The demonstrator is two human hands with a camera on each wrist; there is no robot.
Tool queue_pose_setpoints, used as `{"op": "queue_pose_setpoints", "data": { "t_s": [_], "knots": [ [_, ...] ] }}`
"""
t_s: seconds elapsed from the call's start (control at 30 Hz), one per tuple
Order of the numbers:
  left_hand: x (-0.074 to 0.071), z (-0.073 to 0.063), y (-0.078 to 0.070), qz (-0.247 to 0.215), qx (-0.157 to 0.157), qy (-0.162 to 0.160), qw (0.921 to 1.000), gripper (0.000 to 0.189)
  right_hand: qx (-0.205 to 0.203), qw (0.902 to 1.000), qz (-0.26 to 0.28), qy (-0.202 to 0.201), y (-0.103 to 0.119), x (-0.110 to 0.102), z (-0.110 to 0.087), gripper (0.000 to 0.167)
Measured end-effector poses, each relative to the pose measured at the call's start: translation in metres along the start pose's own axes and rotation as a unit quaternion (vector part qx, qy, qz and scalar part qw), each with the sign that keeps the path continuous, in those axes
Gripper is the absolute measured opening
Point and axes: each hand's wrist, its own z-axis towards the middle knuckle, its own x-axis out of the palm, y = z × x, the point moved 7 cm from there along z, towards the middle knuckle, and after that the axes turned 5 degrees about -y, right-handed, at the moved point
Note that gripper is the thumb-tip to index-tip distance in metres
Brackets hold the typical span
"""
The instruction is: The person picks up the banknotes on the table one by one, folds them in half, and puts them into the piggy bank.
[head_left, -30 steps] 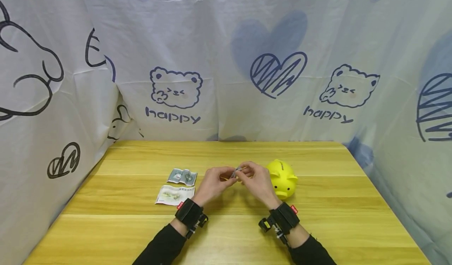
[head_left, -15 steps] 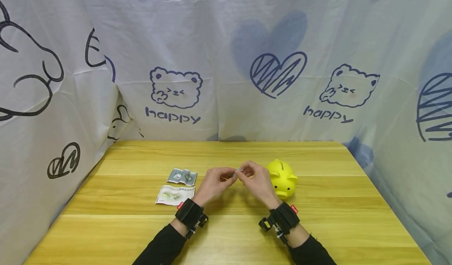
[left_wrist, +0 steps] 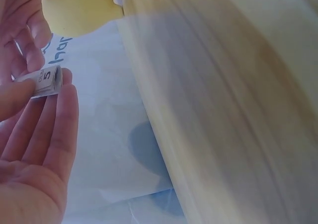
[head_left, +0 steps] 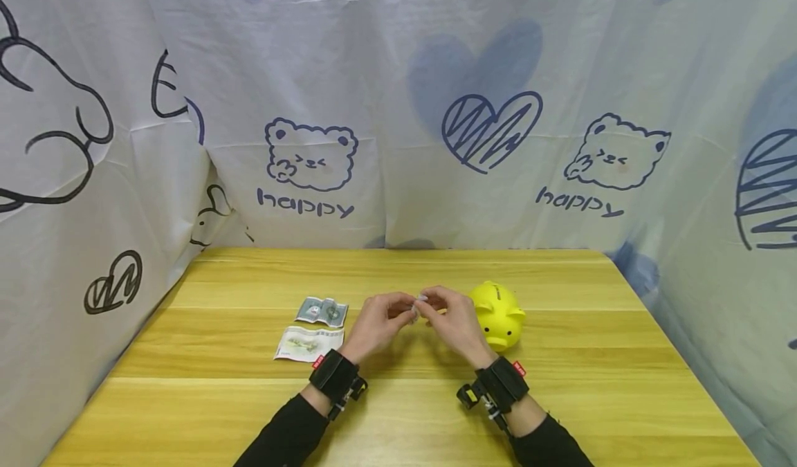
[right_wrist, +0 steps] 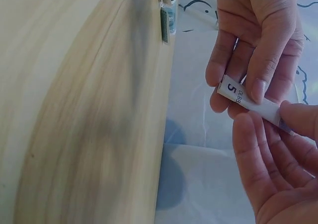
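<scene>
Both hands meet above the middle of the table, holding a banknote [right_wrist: 271,111] folded into a narrow strip, with a printed "5" at one end. My left hand [head_left: 376,325] pinches it between thumb and fingers, its thumb lying along the strip in the left wrist view. From the other side my right hand [head_left: 453,320] pinches the strip too, thumb at its end in the right wrist view. Directly beyond the right hand stands a yellow piggy bank [head_left: 498,318], partly covered by that hand, a dark slot on its back.
Left of the hands lie two unfolded banknotes: a creased blue-green one [head_left: 321,312] and, nearer, a pale one with a green print [head_left: 308,344]. The wooden table [head_left: 398,411] ends at a white printed cloth [head_left: 398,107] behind.
The fingers have shifted slightly on the folded banknote, and less of its blue-grey face shows now. The piggy bank and the two unfolded banknotes have stayed put.
</scene>
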Motion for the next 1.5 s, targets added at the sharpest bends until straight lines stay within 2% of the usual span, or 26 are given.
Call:
{"op": "queue_pose_setpoints", "data": {
  "t_s": [0.2, 0.4, 0.7, 1.13, 1.5],
  "knots": [
    [-0.0027, 0.0009, 0.0022, -0.009, -0.004, -0.021, 0.9997, 0.007, 0.007, 0.9997, 0.023, 0.004, -0.0004, 0.0011, 0.0007, 0.017],
    [-0.0042, 0.0015, 0.0019, -0.003, 0.002, -0.028, 0.9996, 0.005, 0.019, 0.999, 0.04, -0.001, -0.0015, 0.0013, 0.001, 0.017],
    [-0.0043, 0.002, 0.0036, -0.006, -0.01, -0.033, 0.9994, 0.006, 0.026, 0.9986, 0.046, -0.007, -0.0034, 0.0007, 0.0018, 0.019],
    [-0.0072, 0.0025, 0.0018, 0.017, -0.003, -0.038, 0.9991, 0.004, 0.025, 0.9983, 0.051, -0.007, -0.0052, 0.0015, 0.001, 0.022],
    [-0.0055, 0.0021, 0.0019, 0.014, 0.006, -0.039, 0.9991, 0.01, 0.039, 0.9977, 0.051, -0.022, -0.0049, 0.0009, 0.0004, 0.014]
  ]
}}
